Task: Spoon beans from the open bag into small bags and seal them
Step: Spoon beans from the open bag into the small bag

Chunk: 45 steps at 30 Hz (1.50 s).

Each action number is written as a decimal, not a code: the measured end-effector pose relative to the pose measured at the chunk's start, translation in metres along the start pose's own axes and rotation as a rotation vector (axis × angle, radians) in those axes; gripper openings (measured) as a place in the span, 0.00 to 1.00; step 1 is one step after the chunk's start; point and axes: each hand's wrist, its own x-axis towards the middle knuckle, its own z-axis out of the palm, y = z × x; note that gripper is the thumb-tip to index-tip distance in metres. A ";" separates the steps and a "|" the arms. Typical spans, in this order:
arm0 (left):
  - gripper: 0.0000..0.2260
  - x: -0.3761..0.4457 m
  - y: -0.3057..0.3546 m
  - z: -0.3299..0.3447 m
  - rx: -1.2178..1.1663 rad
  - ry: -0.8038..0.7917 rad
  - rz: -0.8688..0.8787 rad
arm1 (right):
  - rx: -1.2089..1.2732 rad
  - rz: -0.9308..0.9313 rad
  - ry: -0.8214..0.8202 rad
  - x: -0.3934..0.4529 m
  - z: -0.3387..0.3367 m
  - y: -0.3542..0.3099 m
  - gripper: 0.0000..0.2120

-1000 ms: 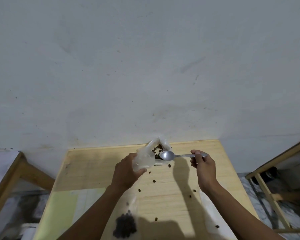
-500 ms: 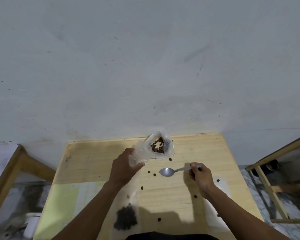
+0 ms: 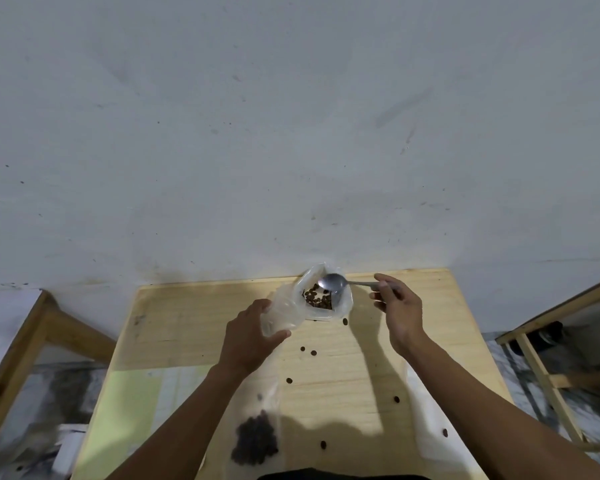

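Evidently the left hand [image 3: 253, 336] is clamped on the side of a clear plastic bag [image 3: 293, 306] at the far edge of the desk [image 3: 201, 327], pinching the film so that the mouth gapes toward the spoon; the right hand [image 3: 400, 308] is closed on the handle of a metal spoon [image 3: 333, 283], whose bowl sits at the bag's opening, just over the beans [image 3: 317, 297] lying inside — whether it is dipping in to scoop or tipping out I cannot tell, and the bowl looks bare. Holding the mouth wide seems meant to let the spoon pass without snagging the film; loose beans [image 3: 308, 350] scattered over the wood suggest spills come easily. Nearer the person a second clear bag [image 3: 257, 434] lies flat with a dark heap of beans in it, within easy reach; whether it is sealed I cannot make out. More thin plastic [image 3: 430, 417] lies on the desk under the right forearm.
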 end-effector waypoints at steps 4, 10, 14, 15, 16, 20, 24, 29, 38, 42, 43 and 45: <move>0.31 0.005 -0.002 0.004 0.128 -0.081 0.009 | -0.264 -0.092 -0.080 0.010 0.018 0.013 0.10; 0.31 0.009 0.000 0.011 0.201 -0.101 0.034 | -0.327 0.002 -0.066 0.003 0.030 0.038 0.10; 0.31 0.012 0.001 0.016 0.201 -0.115 0.041 | -0.221 0.201 -0.098 0.002 0.030 0.044 0.10; 0.31 0.012 0.001 0.017 0.199 -0.117 0.042 | -0.188 0.251 -0.103 0.002 0.029 0.043 0.10; 0.31 0.013 0.002 0.017 0.196 -0.114 0.047 | -0.153 0.293 -0.098 0.002 0.029 0.042 0.10; 0.29 0.012 0.002 0.018 0.158 -0.083 0.063 | -0.058 0.323 0.011 0.006 0.024 0.039 0.11; 0.30 0.010 0.001 0.014 0.113 -0.051 0.055 | -0.020 0.255 0.056 0.005 0.014 0.025 0.11; 0.30 0.009 0.003 0.009 0.152 -0.067 0.039 | -0.037 0.120 0.009 -0.008 0.003 -0.009 0.11; 0.32 0.006 0.026 0.010 0.102 -0.064 0.037 | -0.380 -0.270 -0.266 -0.046 0.012 -0.040 0.09; 0.30 0.000 0.031 0.006 0.021 -0.044 0.006 | -0.324 -0.374 -0.243 -0.049 0.016 -0.047 0.09; 0.29 -0.002 0.031 0.004 0.004 -0.039 -0.012 | -0.264 -0.364 -0.197 -0.048 0.016 -0.048 0.09; 0.29 -0.007 0.028 0.000 -0.018 -0.038 -0.040 | -0.149 -0.307 -0.101 -0.043 0.013 -0.048 0.09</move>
